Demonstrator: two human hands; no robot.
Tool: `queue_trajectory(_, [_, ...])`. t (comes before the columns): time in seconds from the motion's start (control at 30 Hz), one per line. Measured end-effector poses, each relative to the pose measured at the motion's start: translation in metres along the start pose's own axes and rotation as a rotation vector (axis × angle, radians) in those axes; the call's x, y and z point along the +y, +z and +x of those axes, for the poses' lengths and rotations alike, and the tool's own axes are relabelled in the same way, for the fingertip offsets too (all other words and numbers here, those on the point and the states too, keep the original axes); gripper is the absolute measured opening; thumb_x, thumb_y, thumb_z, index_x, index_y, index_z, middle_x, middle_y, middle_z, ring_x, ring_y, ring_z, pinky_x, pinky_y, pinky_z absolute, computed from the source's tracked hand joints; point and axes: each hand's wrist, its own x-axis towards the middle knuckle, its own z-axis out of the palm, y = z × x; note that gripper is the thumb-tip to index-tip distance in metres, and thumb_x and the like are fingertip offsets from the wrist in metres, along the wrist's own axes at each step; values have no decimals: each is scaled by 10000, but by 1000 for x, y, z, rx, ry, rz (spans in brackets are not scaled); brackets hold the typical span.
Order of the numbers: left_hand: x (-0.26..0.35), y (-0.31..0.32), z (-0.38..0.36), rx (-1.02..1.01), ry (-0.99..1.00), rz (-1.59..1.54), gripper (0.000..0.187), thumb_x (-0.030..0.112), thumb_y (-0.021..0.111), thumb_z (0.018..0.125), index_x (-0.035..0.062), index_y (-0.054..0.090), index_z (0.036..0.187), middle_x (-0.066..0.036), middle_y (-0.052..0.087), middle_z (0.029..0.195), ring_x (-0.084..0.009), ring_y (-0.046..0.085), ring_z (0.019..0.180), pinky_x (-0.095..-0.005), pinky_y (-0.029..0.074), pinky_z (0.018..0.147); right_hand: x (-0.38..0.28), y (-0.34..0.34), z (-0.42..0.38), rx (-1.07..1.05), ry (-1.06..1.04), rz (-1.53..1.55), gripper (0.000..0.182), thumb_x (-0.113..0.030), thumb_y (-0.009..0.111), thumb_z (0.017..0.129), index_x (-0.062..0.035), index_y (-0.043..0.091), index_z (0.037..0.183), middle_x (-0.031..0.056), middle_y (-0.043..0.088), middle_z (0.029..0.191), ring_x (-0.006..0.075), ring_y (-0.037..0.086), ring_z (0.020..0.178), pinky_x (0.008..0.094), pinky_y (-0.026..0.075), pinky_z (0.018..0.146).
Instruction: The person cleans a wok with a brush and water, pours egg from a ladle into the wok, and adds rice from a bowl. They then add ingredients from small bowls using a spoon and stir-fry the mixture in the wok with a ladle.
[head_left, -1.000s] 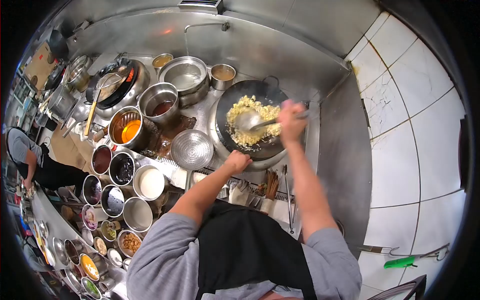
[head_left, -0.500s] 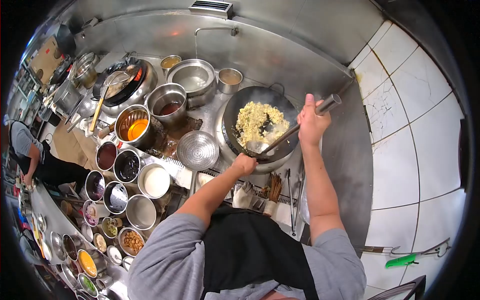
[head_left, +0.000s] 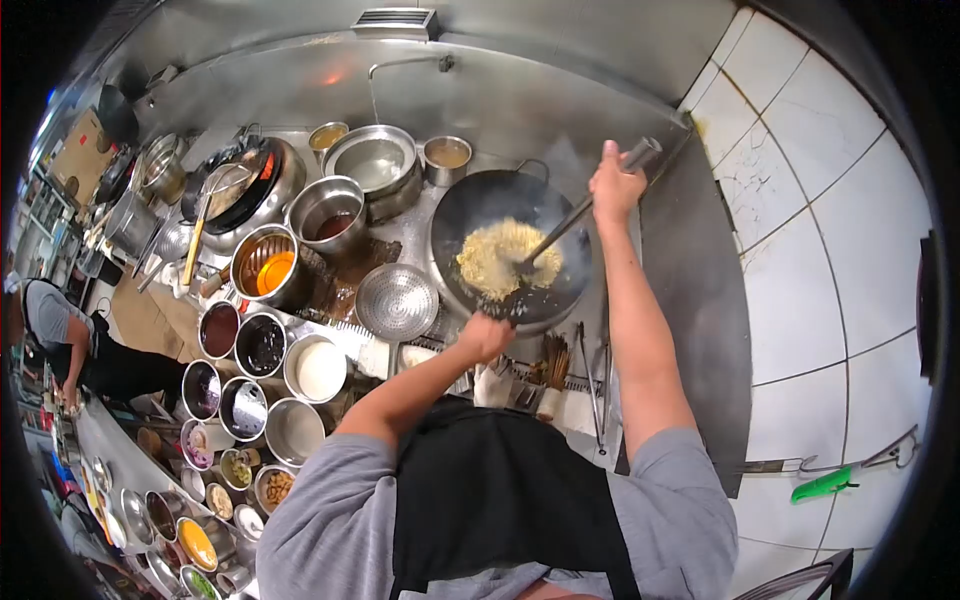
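A black wok (head_left: pixel 458 215) stands on the burner, with a loop handle at its far rim. In it, yellow crumbly food like egg fried rice (head_left: pixel 495 243) steams. My left hand (head_left: pixel 485 337) is closed at the wok's near edge, fingers wrapped around its handle, which is mostly hidden. Above the wok's right side, my right hand (head_left: pixel 617 190) is closed around a long metal ladle (head_left: pixel 572 222), thumb pointing up along the handle. The ladle slants down to the left, its head in the food and partly blurred by steam.
Left of the wok lie a perforated strainer (head_left: pixel 397 303), a pot with orange oil (head_left: pixel 268 262) and several seasoning tins (head_left: pixel 315 368). Behind is a water pot (head_left: pixel 372 160) under a thin tap (head_left: pixel 410 62). A bamboo brush (head_left: pixel 553 365) sits in front. Another person (head_left: pixel 70 330) stands far left.
The ladle head has moved from the wok's near side farther into the food, its handle now steeper. The food has gathered toward the middle. The view has shifted slightly.
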Motion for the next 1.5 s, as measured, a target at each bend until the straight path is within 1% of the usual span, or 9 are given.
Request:
queue_trajectory(0.5, [20,-21,-61,-272,110,-79,412,419,455,928,64,663,945,-209,683,912,-375,657,901,-489,502,837,-85,-5,3,-166,195,275,354,-192,664,905,-92,416,673,5,454,516,87,403,382,280,329,368])
queue_trajectory(0.57, [20,-18,-78,285,441,53,410,425,468,917,70,670,960,-203,681,970,-377,655,927,-472,515,840,-125,-12,-3,-227,175,270,370,-167,656,909,-115,381,666,-14,432,514,67,372,361,262,299,337])
queue_trajectory(0.6, [35,-60,-61,-255,95,-45,391,428,484,910,87,673,925,-185,688,925,-371,656,903,-481,520,800,-130,-12,-12,-223,191,245,351,-164,664,904,-103,400,680,-21,428,517,62,379,371,257,302,343])
queue_trajectory(0.7, [4,-33,3,30,29,-31,346,412,494,890,118,674,853,-149,689,820,-371,656,768,-490,512,711,-67,7,-37,-215,180,169,357,-163,660,910,-123,375,699,-33,396,526,49,353,378,244,280,327])
queue_trajectory(0.9, [15,-24,-68,-308,134,-46,376,421,478,904,113,692,925,-158,700,905,-351,666,862,-477,505,811,-93,0,-3,-253,200,326,331,-161,658,905,-81,419,691,-16,422,516,80,400,382,264,331,336])
queue_trajectory(0.93, [-6,34,-70,270,371,34,354,412,496,895,110,681,881,-160,695,905,-359,655,886,-491,500,796,-112,-2,-7,-241,210,293,335,-169,664,903,-84,424,684,-18,424,518,78,394,382,265,324,341])
queue_trajectory(1.03, [12,-49,-21,-136,11,-143,301,370,542,895,96,665,869,-173,681,822,-374,650,858,-505,423,924,-88,3,-24,-185,233,107,352,-192,684,893,-97,437,660,-26,427,521,72,374,384,267,306,364])
queue_trajectory(1.1, [-1,-34,8,62,-2,-56,302,374,545,892,98,665,862,-168,680,818,-381,644,844,-504,428,907,-3,20,-25,-179,-51,101,326,-165,669,905,-119,409,713,-32,396,518,56,352,366,247,275,328])
queue_trajectory(1.5, [-26,-15,35,-115,-41,85,349,412,449,926,140,668,927,-130,687,811,-322,659,800,-470,412,849,-49,-1,-29,-462,299,314,336,-143,647,919,-130,397,694,-14,408,491,69,360,366,240,310,347])
